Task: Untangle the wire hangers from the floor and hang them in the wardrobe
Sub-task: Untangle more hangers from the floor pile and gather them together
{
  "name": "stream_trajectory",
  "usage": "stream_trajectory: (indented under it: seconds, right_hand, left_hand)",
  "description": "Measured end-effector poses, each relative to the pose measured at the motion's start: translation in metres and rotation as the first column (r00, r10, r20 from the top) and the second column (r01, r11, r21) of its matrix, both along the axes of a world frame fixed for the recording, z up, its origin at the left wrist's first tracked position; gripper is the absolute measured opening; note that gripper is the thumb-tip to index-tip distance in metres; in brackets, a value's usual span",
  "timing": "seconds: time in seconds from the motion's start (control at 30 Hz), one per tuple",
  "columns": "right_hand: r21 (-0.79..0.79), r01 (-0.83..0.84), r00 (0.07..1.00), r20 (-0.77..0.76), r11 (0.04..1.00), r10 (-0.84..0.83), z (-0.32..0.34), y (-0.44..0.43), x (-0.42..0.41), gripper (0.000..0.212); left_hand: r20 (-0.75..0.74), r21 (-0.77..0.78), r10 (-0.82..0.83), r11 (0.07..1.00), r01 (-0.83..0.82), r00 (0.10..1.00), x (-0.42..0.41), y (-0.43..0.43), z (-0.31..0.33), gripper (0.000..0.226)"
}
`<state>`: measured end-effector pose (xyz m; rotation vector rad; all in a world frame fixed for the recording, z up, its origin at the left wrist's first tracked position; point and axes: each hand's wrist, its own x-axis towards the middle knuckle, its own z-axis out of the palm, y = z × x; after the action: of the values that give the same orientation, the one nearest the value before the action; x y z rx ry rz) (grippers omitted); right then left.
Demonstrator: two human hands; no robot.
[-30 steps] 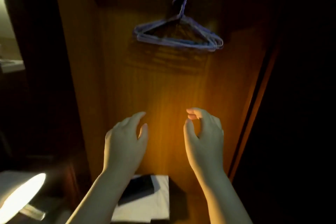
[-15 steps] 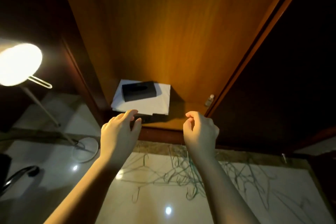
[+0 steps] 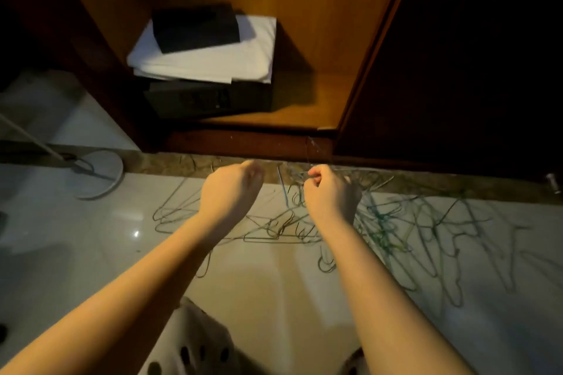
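A tangle of thin green wire hangers (image 3: 387, 222) lies spread on the pale tiled floor in front of the open wardrobe (image 3: 307, 106). My right hand (image 3: 330, 195) is down at the tangle's upper edge. Its thumb and forefinger pinch a faint wire hanger (image 3: 308, 149) whose hook rises against the wardrobe's base. Just left of the pile, my left hand (image 3: 231, 189) hovers with loosely curled fingers and holds nothing. The wardrobe rail is out of view.
Inside the wardrobe stands a dark safe (image 3: 210, 100), with folded white cloth (image 3: 213, 64) and a black box (image 3: 195, 27) on top. A dark door (image 3: 457, 70) stands at the right. A lamp's round base (image 3: 103, 176) is left on the floor. My light shoes (image 3: 195, 347) are at the bottom.
My view dropped from the hung hangers on the rail to the floor. Both hands came down to the tangle, and the right fingers closed on a wire.
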<state>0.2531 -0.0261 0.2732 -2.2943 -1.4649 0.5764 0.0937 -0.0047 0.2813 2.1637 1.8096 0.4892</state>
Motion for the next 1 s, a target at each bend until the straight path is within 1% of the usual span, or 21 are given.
stream_trajectory:
  seconds: [0.13, 0.17, 0.23, 0.3, 0.37, 0.47, 0.57, 0.63, 0.73, 0.8, 0.87, 0.93, 1.0]
  right_hand:
    - [0.036, 0.031, 0.999, -0.041, 0.999, -0.029, -0.101, -0.018, 0.02, 0.022]
    - [0.038, 0.03, 0.998, -0.051, 0.999, -0.028, -0.12, -0.023, 0.025, 0.023]
    - [0.0, 0.017, 0.996, -0.088, 1.0, -0.017, -0.149, -0.035, 0.032, 0.024]
    - [-0.067, 0.014, 0.99, -0.138, 0.998, -0.023, -0.165, -0.052, 0.038, 0.025]
    - [-0.092, 0.018, 0.982, -0.187, 0.996, -0.035, -0.174, -0.074, 0.042, 0.023]
    - [-0.076, 0.016, 0.971, -0.237, 0.997, -0.033, -0.18, -0.097, 0.043, 0.022]
    - [-0.034, -0.027, 0.972, -0.235, 0.999, 0.018, -0.183, -0.097, 0.043, 0.024]
    - [-0.032, -0.06, 0.973, -0.224, 0.998, 0.051, -0.191, -0.098, 0.045, 0.025]
    - [-0.15, -0.059, 0.981, -0.19, 0.987, 0.03, -0.221, -0.102, 0.055, 0.025]
    - [-0.249, -0.03, 0.987, -0.159, 0.968, -0.011, -0.248, -0.097, 0.063, 0.027]
    - [-0.313, -0.011, 0.989, -0.141, 0.95, -0.035, -0.271, -0.085, 0.066, 0.031]
    - [-0.342, -0.036, 0.992, -0.122, 0.939, -0.006, -0.292, -0.068, 0.06, 0.034]
    - [-0.361, -0.094, 0.992, -0.114, 0.928, 0.056, -0.308, -0.052, 0.048, 0.038]
  left_hand:
    - [-0.037, 0.035, -0.022, 0.999, 0.024, 0.999, 0.016, -0.006, -0.083, 0.026]
    - [-0.056, 0.027, -0.019, 0.999, 0.021, 0.998, 0.018, -0.01, -0.098, 0.027]
    - [-0.074, -0.039, -0.026, 0.999, 0.023, 0.997, 0.022, -0.022, -0.125, 0.027]
    - [-0.031, -0.142, -0.033, 0.989, 0.029, 0.999, 0.023, -0.039, -0.138, 0.028]
    - [0.01, -0.195, -0.041, 0.98, 0.042, 0.999, 0.02, -0.06, -0.144, 0.03]
    - [0.007, -0.216, -0.011, 0.976, 0.012, 1.0, 0.011, -0.08, -0.146, 0.024]
    - [-0.003, -0.186, 0.038, 0.982, -0.038, 0.999, 0.01, -0.085, -0.158, 0.021]
    - [0.004, -0.201, 0.067, 0.977, -0.065, 0.998, 0.014, -0.087, -0.174, 0.021]
    - [0.002, -0.274, 0.038, 0.961, -0.036, 0.999, 0.026, -0.084, -0.204, 0.021]
    - [0.011, -0.281, 0.008, 0.96, -0.005, 1.0, 0.027, -0.072, -0.222, 0.021]
    - [0.011, -0.263, 0.018, 0.965, -0.015, 1.0, 0.022, -0.053, -0.239, 0.019]
    - [0.006, -0.259, 0.069, 0.964, -0.065, 0.998, 0.013, -0.035, -0.257, 0.02]
    - [0.011, -0.277, 0.087, 0.957, -0.081, 0.996, 0.012, -0.023, -0.271, 0.022]
